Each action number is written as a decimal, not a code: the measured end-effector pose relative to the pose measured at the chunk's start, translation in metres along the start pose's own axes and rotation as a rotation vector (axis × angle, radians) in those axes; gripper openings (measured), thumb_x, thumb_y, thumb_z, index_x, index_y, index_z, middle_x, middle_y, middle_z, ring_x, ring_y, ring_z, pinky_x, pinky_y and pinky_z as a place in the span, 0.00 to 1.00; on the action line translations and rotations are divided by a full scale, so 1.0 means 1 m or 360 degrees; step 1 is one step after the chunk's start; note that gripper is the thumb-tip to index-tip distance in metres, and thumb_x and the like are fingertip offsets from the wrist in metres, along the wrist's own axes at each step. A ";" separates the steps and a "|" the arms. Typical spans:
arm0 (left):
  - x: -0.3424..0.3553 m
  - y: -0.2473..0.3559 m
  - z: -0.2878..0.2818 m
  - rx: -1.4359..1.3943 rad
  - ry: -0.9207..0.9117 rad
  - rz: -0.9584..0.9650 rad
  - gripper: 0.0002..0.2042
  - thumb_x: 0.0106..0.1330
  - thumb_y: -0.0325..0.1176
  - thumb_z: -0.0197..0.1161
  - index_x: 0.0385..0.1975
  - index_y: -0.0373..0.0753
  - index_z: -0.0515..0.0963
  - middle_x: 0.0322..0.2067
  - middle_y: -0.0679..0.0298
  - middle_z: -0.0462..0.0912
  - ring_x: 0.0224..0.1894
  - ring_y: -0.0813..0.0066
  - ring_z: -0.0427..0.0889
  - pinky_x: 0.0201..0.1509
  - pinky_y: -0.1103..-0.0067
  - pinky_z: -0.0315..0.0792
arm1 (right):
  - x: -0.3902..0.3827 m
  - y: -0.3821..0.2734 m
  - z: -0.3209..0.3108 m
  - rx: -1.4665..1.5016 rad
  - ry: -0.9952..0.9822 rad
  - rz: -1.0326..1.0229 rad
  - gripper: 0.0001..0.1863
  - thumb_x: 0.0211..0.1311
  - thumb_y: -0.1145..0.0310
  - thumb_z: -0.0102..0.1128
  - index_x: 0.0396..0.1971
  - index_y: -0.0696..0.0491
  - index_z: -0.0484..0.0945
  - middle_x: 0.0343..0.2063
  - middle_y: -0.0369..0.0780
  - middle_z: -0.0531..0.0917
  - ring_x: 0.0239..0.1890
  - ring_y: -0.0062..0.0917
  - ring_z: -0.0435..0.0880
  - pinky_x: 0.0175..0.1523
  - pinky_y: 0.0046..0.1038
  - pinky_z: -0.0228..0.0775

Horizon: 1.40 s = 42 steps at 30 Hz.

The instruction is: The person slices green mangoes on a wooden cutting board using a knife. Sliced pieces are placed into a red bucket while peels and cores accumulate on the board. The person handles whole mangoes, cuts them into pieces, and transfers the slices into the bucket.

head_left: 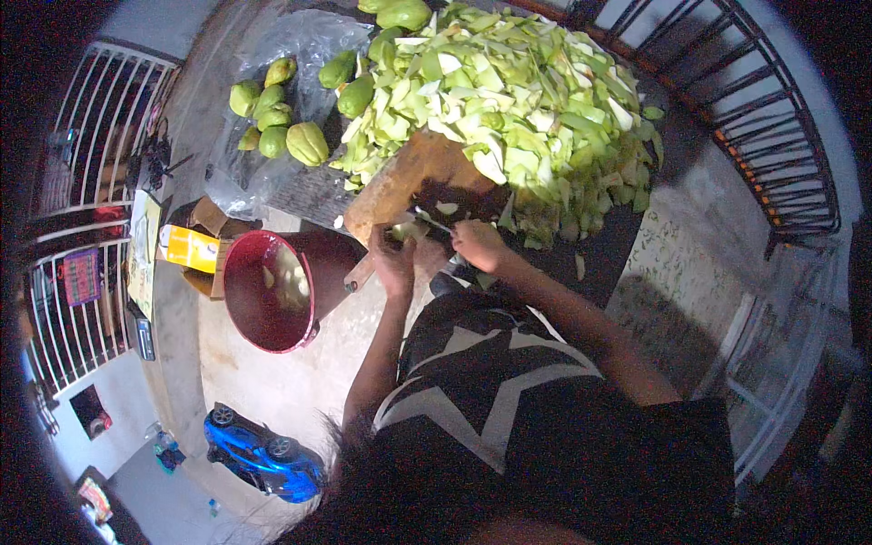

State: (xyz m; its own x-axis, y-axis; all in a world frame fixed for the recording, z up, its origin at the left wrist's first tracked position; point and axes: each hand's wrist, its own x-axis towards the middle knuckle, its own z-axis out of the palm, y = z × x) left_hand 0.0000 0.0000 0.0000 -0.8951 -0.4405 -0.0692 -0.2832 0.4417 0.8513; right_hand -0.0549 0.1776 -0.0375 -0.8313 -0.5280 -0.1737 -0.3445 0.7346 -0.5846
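Observation:
My left hand (393, 259) is closed on a pale green piece of chayote (408, 232) at the front edge of a worn wooden board (381, 195). My right hand (480, 245) grips a knife (434, 220), its blade pointing left toward that piece. Behind the board rises a large heap of cut green pieces (500, 91). Whole chayotes (307, 143) lie on clear plastic (245, 186) at the upper left. Below the board on the left stands a red bucket (236, 304) with pale pieces inside.
An open cardboard box with yellow packaging (191, 247) is beside the bucket. A blue toy car (263, 459) lies at lower left on the floor (227, 363). Dark metal railing (745, 118) curves along the right, and white barred windows (100, 118) line the left.

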 end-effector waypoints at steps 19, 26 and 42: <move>-0.017 -0.034 -0.037 -0.1597 -0.0065 -0.0361 0.15 0.64 0.33 0.55 0.47 0.38 0.64 0.41 0.59 0.74 0.37 0.72 0.77 0.43 0.76 0.74 | 0.001 0.014 -0.036 0.0357 -0.0092 0.0101 0.21 0.49 0.52 0.61 0.24 0.59 0.72 0.24 0.52 0.77 0.30 0.46 0.77 0.34 0.42 0.65; -0.027 -0.042 -0.071 -0.1648 -0.0039 -0.0325 0.14 0.65 0.34 0.53 0.47 0.39 0.63 0.39 0.60 0.75 0.37 0.71 0.77 0.44 0.73 0.73 | -0.011 -0.019 -0.033 0.0312 -0.0115 0.0002 0.19 0.54 0.55 0.57 0.27 0.59 0.73 0.22 0.50 0.78 0.28 0.46 0.78 0.34 0.41 0.68; -0.014 -0.060 -0.021 -0.1679 -0.0187 -0.0394 0.16 0.66 0.39 0.51 0.49 0.39 0.61 0.43 0.60 0.70 0.44 0.63 0.77 0.49 0.67 0.71 | 0.006 -0.043 -0.031 0.0870 -0.0207 0.0260 0.16 0.57 0.63 0.58 0.18 0.54 0.66 0.08 0.32 0.67 0.06 0.16 0.63 0.11 0.24 0.53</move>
State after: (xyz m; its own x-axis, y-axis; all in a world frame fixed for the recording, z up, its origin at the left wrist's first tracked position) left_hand 0.0372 -0.0368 -0.0387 -0.8971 -0.3229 -0.3016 -0.0720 -0.5666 0.8209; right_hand -0.0586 0.1563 0.0109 -0.7826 -0.4996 -0.3715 0.0876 0.5025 -0.8601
